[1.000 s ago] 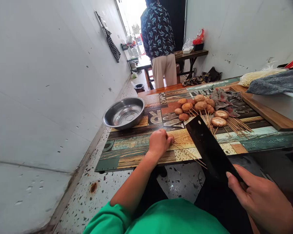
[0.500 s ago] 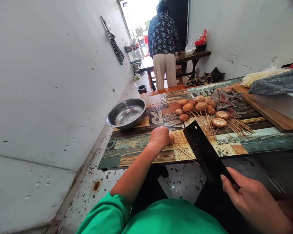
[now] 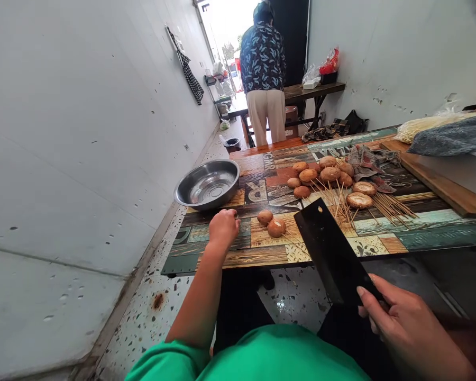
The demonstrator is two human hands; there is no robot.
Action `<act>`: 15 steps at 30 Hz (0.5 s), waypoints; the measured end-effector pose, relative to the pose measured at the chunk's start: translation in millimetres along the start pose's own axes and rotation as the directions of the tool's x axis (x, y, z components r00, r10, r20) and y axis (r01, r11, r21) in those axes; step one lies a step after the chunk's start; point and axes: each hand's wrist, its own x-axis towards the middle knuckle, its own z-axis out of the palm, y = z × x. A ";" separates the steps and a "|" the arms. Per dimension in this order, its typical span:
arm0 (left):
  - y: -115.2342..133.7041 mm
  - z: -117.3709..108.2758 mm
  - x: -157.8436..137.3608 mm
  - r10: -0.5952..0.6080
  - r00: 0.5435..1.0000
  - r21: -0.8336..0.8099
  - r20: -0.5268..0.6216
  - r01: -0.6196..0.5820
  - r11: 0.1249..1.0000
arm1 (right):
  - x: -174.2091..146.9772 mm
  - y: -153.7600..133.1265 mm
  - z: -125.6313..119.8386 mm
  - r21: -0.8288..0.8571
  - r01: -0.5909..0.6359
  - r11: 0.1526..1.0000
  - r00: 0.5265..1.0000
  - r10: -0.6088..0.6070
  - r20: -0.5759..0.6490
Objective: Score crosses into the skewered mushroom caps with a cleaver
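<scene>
Left hand (image 3: 224, 228) moved left off 2 mushrooms (image 3: 276, 227), curled, contents unclear, right hand (image 3: 406, 317) clenching cleaver (image 3: 329, 254), long axis slanting away leftward

Right hand (image 3: 404, 312): grips a cleaver (image 3: 331, 254), its far end over the table (image 3: 226, 259).
Left hand (image 3: 224, 230): curled near the bowl (image 3: 208, 198) (its palm is hidden).
Mushrooms (image 3: 276, 227): two between left hand and cleaver, more beside the sticks (image 3: 392, 203).
Person (image 3: 264, 61): back turned, beyond the table.

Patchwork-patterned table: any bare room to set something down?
Bare: the near left corner, left of the left hand; and the patch between the shiny round steel basin and the pile of round brown mushrooms. Crowded: farther right, with mushrooms, thin wooden skewers and a brown wooden board.
</scene>
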 end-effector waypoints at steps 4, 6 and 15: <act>3.0 3.4 -5.2 0.222 0.973 -0.066 -0.065 -0.226 0.972 | 3.4 -7.2 8.2 0.299 -0.245 0.922 0.950 0.167 0.263; 11.6 6.3 -3.3 0.487 0.873 -0.196 -0.006 -0.479 0.856 | 3.2 -12.1 12.6 0.356 -0.298 0.886 0.940 0.206 0.273; 38.7 19.3 4.8 0.657 0.749 -0.360 0.090 -0.590 0.722 | -0.2 -22.0 19.8 0.364 -0.326 0.873 0.945 0.289 0.152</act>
